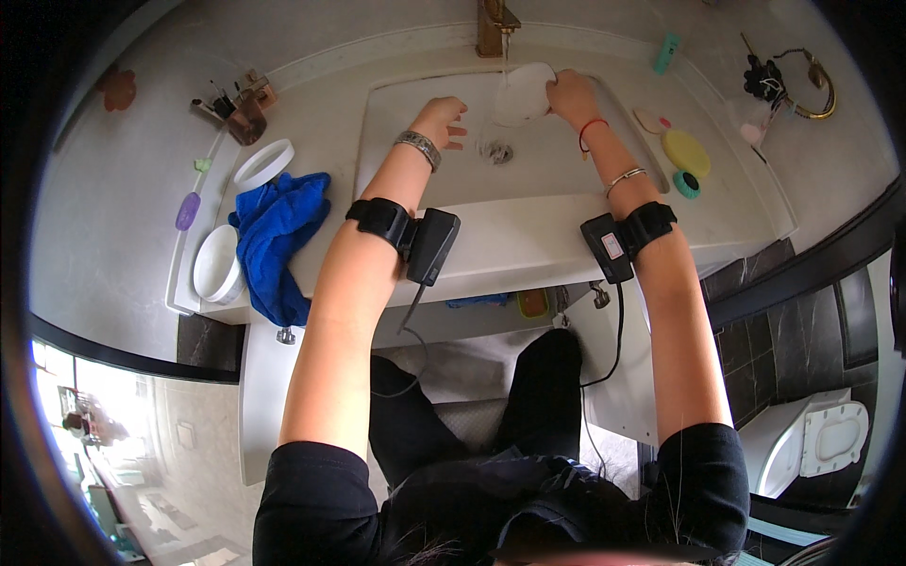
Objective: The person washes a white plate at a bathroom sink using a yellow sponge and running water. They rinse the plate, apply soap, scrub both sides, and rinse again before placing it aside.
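Note:
My right hand [572, 97] grips the edge of a white rounded container [525, 92], which is tilted over the sink [415, 174]. Water runs from the brass-coloured faucet [493, 28] just beside and onto it. Whether the container is a bowl or a lid I cannot tell. My left hand [442, 123] hovers over the left part of the basin, fingers apart and holding nothing. Between the hands, below the stream, lies the metal drain [498, 152] with water splashing around it.
Left of the basin lie a blue cloth [278, 236], a white ring-shaped lid [264, 165], a white bowl [217, 266] and a brown cup of brushes [243, 121]. On the right rim sit a yellow oval piece [686, 153] and a green round brush [686, 184].

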Motion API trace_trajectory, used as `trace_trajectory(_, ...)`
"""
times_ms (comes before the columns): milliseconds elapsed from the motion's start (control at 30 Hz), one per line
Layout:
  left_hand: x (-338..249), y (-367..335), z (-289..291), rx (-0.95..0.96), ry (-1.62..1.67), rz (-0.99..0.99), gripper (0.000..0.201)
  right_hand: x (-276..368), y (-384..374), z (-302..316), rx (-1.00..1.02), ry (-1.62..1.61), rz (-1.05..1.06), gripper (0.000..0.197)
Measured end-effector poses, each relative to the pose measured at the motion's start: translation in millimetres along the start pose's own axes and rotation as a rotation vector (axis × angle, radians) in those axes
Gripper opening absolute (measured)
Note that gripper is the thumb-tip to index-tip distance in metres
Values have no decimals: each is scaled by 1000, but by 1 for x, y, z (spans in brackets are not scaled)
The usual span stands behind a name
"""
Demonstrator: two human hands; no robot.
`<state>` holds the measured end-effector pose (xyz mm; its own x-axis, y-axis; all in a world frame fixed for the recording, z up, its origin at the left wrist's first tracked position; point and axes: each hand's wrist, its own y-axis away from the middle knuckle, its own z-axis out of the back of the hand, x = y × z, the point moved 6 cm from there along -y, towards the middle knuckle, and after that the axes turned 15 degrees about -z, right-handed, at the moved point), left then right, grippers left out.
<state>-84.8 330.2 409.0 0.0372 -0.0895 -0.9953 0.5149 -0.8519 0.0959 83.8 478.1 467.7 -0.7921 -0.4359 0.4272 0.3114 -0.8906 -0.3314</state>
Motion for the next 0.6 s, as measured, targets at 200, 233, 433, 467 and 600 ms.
trace_trajectory(200,9,-5,2,5,-168,54,49,-3,-2,-5,134,18,0,29)
trace_trajectory(233,9,-5,1,41,-128,45,47,-9,-4,-14,235,-90,-104,28)
trace_trajectory(433,2,6,-5,99,-93,9,36,-19,17,-65,846,-984,-641,38)
trace_trajectory(467,-2,8,-6,99,-102,-14,36,-16,23,-67,923,-1044,-649,42)
trace_trajectory(600,-18,19,-12,124,-53,-122,40,-7,39,-63,1092,-1098,-663,43)
